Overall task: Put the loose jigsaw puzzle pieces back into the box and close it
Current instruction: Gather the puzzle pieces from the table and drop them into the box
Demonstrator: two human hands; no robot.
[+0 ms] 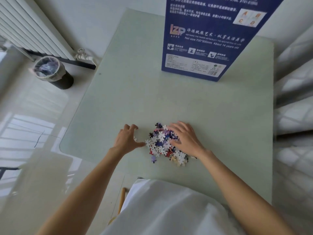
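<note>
A heap of loose jigsaw pieces (160, 145), white, blue and red, lies on the pale green table (203, 107) near its front edge. My right hand (184, 138) lies over the right side of the heap, fingers spread and slightly bent on the pieces. My left hand (127, 139) rests on the table just left of the heap with curved fingers; its thumb touches the heap's left edge and a stray piece lies under its palm. The blue puzzle box (206, 39) lies at the far side of the table, printed side up.
A black waste bin (54, 73) with a plastic liner stands on the floor to the left, below a white radiator (30, 28). A wooden chair part (122, 199) shows at the table's near edge. White bedding (294, 99) lies on the right.
</note>
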